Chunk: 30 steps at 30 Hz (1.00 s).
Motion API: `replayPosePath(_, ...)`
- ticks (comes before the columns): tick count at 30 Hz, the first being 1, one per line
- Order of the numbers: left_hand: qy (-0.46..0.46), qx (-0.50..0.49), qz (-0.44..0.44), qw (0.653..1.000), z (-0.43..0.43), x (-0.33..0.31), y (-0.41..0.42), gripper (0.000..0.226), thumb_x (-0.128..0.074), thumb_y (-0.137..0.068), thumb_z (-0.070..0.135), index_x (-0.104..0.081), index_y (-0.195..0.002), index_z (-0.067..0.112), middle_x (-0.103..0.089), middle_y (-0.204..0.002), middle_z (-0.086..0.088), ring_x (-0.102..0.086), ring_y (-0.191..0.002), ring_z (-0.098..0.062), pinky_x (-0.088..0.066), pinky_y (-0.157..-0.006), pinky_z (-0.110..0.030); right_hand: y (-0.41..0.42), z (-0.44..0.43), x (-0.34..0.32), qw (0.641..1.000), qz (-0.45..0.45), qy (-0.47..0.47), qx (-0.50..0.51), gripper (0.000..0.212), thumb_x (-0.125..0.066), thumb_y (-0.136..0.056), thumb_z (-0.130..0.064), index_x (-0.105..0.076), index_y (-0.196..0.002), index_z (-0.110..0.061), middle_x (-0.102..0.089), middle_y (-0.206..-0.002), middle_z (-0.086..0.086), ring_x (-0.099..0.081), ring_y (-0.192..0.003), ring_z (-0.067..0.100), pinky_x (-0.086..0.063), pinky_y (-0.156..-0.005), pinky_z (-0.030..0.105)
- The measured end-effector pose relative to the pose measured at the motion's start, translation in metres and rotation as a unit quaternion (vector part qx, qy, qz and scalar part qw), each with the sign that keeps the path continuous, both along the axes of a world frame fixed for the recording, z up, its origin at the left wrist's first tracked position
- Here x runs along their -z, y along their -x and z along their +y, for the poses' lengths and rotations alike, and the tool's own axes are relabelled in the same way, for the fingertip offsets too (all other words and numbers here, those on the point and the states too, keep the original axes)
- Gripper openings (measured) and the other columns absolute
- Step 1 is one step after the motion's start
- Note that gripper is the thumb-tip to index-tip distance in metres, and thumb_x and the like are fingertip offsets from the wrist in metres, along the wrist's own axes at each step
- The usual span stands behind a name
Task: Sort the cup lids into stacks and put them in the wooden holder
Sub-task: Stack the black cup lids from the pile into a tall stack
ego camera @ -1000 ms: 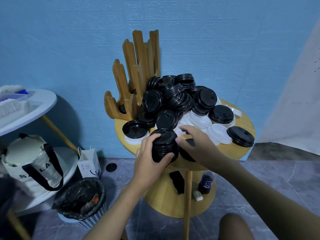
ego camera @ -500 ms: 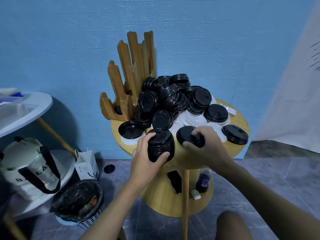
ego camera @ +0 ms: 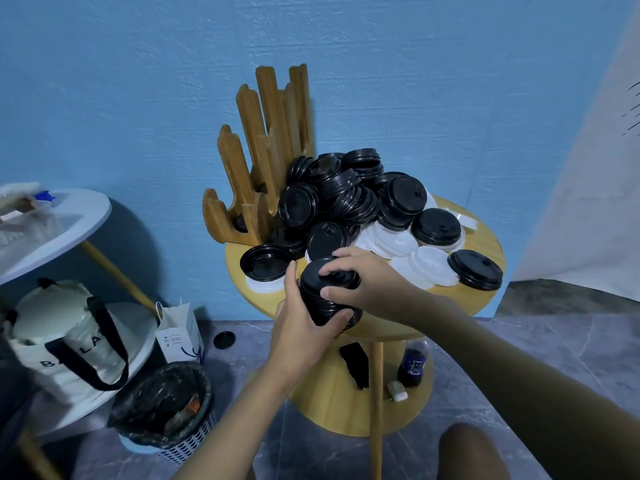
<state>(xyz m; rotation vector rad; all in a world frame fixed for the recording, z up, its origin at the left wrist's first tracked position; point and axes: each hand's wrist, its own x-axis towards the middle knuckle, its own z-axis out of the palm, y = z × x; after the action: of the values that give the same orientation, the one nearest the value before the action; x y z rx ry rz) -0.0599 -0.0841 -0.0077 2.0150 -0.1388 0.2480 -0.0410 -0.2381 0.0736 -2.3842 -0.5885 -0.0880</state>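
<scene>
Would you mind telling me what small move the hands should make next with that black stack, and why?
Probably press the top lid down until it nests: the right hand pinches it on the black stack that the left hand grips, and its rim seems to jut out rightward.

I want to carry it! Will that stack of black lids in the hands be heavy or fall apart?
Probably light: the stack of black lids looks like thin plastic. It might lean or slide apart, since the left hand grips its side while the right hand holds the top. Its lids are round, so a dropped one could roll.
</scene>
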Motion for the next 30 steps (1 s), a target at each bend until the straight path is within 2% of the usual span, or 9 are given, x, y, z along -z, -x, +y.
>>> replayPosePath(4,-0.004,0.031,-0.018,0.999,0.002,-0.002,0.000,0.109,-0.072,-0.065,0.062,-0.001,-0.147,0.062,-0.058,-0.132,0.017,-0.059,-0.121,-0.014,-0.053,-0.095,-0.046,-0.004,0.000,0.008,1.000,-0.003,0.007,0.016,0.031,-0.071,-0.081,-0.041,-0.066,-0.110,-0.031,-0.052,-0.117,-0.006,-0.047,-0.111,0.010,-0.042,-0.098,0.035)
replayPosePath(7,-0.036,0.047,-0.047,0.997,0.003,-0.002,-0.004,0.083,-0.073,-0.071,0.057,-0.030,-0.142,0.055,-0.054,-0.135,0.019,-0.055,-0.123,-0.013,-0.051,-0.097,-0.046,-0.001,-0.001,0.011,1.000,-0.004,-0.010,0.013,0.030,-0.069,-0.082,-0.039,-0.064,-0.110,-0.029,-0.053,-0.112,-0.010,-0.048,-0.105,0.007,-0.042,-0.090,0.026)
replayPosePath(9,-0.052,0.052,-0.053,0.996,0.001,-0.002,-0.005,0.073,-0.071,-0.071,0.058,-0.038,-0.136,0.051,-0.052,-0.134,0.020,-0.053,-0.123,-0.013,-0.050,-0.098,-0.045,0.005,-0.006,0.012,0.999,-0.008,-0.042,0.012,0.027,-0.067,-0.086,-0.032,-0.063,-0.111,-0.023,-0.057,-0.108,-0.009,-0.050,-0.100,0.003,-0.042,-0.085,0.020)
replayPosePath(12,-0.062,0.059,-0.047,0.995,-0.004,-0.002,-0.005,0.075,-0.069,-0.070,0.063,-0.036,-0.136,0.051,-0.050,-0.136,0.020,-0.052,-0.124,-0.013,-0.049,-0.100,-0.045,0.009,-0.035,0.019,0.988,-0.030,-0.102,0.109,0.035,-0.063,-0.089,-0.036,-0.057,-0.122,-0.024,-0.055,-0.115,-0.017,-0.049,-0.108,-0.001,-0.038,-0.095,0.019)
replayPosePath(16,-0.079,0.064,-0.036,0.994,-0.010,-0.005,-0.005,0.075,-0.066,-0.068,0.068,-0.032,-0.133,0.054,-0.049,-0.135,0.020,-0.051,-0.124,-0.013,-0.048,-0.101,-0.044,0.003,-0.098,0.029,0.945,-0.127,-0.089,0.287,0.028,-0.066,-0.087,-0.031,-0.062,-0.112,-0.019,-0.059,-0.110,-0.007,-0.054,-0.108,0.019,-0.043,-0.097,0.045)
replayPosePath(19,-0.096,0.061,-0.033,0.993,-0.016,-0.008,-0.005,0.075,-0.068,-0.070,0.066,-0.030,-0.133,0.055,-0.050,-0.135,0.019,-0.051,-0.123,-0.013,-0.049,-0.100,-0.044,-0.004,-0.137,0.029,0.918,-0.080,-0.058,0.383,0.029,-0.070,-0.083,-0.034,-0.065,-0.109,-0.022,-0.057,-0.120,0.005,-0.048,-0.116,0.027,-0.040,-0.099,0.048)
replayPosePath(21,-0.106,0.054,-0.036,0.992,-0.018,-0.009,-0.005,0.074,-0.071,-0.074,0.061,-0.029,-0.134,0.055,-0.050,-0.136,0.019,-0.052,-0.123,-0.013,-0.049,-0.099,-0.044,-0.007,-0.152,0.031,0.915,-0.021,-0.054,0.399,0.033,-0.071,-0.081,-0.043,-0.062,-0.110,-0.028,-0.053,-0.125,0.005,-0.046,-0.118,0.028,-0.040,-0.101,0.050)
replayPosePath(25,-0.115,0.046,-0.045,0.991,-0.018,-0.007,-0.005,0.073,-0.073,-0.078,0.058,-0.027,-0.135,0.053,-0.049,-0.136,0.020,-0.054,-0.122,-0.013,-0.050,-0.097,-0.044,-0.012,-0.161,0.038,0.925,0.028,-0.070,0.373,0.033,-0.067,-0.075,-0.054,-0.060,-0.101,-0.036,-0.060,-0.111,-0.001,-0.057,-0.103,0.026,-0.047,-0.091,0.052)
replayPosePath(30,-0.114,0.044,-0.050,0.991,-0.018,-0.007,-0.004,0.073,-0.076,-0.080,0.053,-0.027,-0.134,0.053,-0.050,-0.135,0.019,-0.055,-0.120,-0.011,-0.050,-0.096,-0.043,-0.013,-0.161,0.040,0.926,0.033,-0.108,0.361,0.028,-0.072,-0.081,-0.041,-0.059,-0.103,-0.029,-0.061,-0.109,0.000,-0.057,-0.104,0.026,-0.047,-0.093,0.052)
